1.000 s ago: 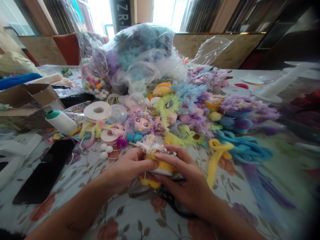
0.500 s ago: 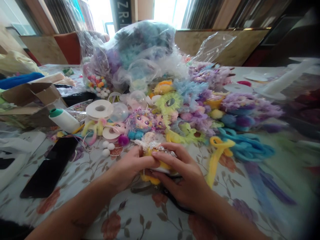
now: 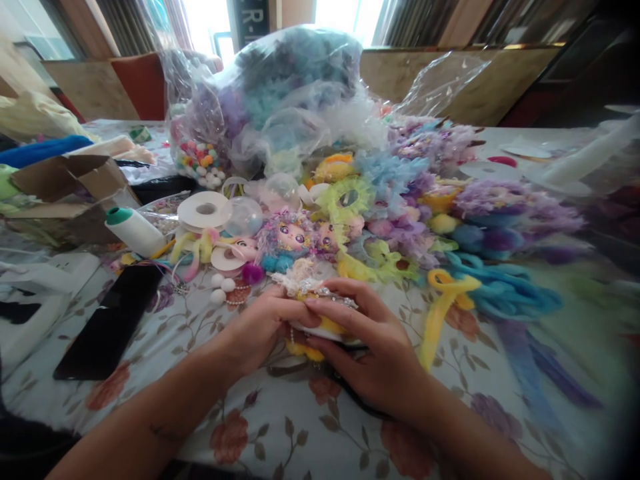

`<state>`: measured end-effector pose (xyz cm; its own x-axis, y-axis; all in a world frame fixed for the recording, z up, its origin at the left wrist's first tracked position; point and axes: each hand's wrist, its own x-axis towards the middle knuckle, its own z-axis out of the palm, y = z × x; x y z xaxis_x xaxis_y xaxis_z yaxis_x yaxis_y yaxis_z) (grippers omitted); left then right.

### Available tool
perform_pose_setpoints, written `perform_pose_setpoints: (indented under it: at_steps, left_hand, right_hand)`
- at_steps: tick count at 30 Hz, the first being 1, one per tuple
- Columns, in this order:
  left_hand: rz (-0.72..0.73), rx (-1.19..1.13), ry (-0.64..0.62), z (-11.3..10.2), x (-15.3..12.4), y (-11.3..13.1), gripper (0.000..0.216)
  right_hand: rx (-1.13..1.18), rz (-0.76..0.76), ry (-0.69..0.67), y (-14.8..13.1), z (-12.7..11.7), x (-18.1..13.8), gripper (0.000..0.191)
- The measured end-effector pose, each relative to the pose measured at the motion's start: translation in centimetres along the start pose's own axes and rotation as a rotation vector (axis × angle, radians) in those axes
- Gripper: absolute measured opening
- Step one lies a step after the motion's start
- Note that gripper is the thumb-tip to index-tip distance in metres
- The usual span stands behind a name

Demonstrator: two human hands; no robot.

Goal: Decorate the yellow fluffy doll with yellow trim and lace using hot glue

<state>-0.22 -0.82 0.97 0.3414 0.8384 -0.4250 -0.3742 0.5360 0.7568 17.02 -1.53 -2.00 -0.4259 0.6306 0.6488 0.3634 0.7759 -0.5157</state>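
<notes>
Currently | left hand (image 3: pixel 260 330) and right hand (image 3: pixel 373 353) both pinching small yellow plush doll charm with white lace (image 3: pixel 313 307) | black phone (image 3: pixel 110 320) at 9 o'clock

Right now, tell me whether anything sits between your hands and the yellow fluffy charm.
Nothing visible does: the left hand and the right hand both clasp the yellow fluffy charm directly, one from each side.

Daylight is entering through the windows (image 3: pixel 345 15) at the far side and blowing them out white. The plastic bag (image 3: pixel 300 87) is catching glare. Edges are smearing and bending; the right corners are darkening.
</notes>
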Motion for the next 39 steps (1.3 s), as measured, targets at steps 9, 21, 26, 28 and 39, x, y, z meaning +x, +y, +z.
perform_pose_setpoints:
  at_steps: [9, 21, 26, 28, 39]
  left_hand:
    - [0.002, -0.026, -0.049, -0.2, 0.2, 0.0, 0.011]
    - [0.102, 0.164, -0.158, -1.4, 0.9, 0.5, 0.033]
    - [0.512, 0.704, 0.179, -1.6, 0.4, 0.4, 0.038]
    - [0.899, 0.904, 0.436, -1.4, 0.2, 0.1, 0.027]
    - [1.427, 1.345, 0.173, -0.8, 1.2, -2.8, 0.031]
  right_hand:
    - [-0.017, 0.007, 0.01, 0.2, -0.1, 0.2, 0.039]
    - [0.064, 0.3, 0.091, 1.0, -1.5, -0.3, 0.067]
    - [0.052, 0.389, 0.161, 1.1, -1.5, -0.1, 0.063]
    - [-0.008, 0.392, 0.184, 1.1, -1.4, 0.0, 0.063]
    - [-0.245, 0.19, 0.201, 1.3, -1.1, -0.5, 0.063]
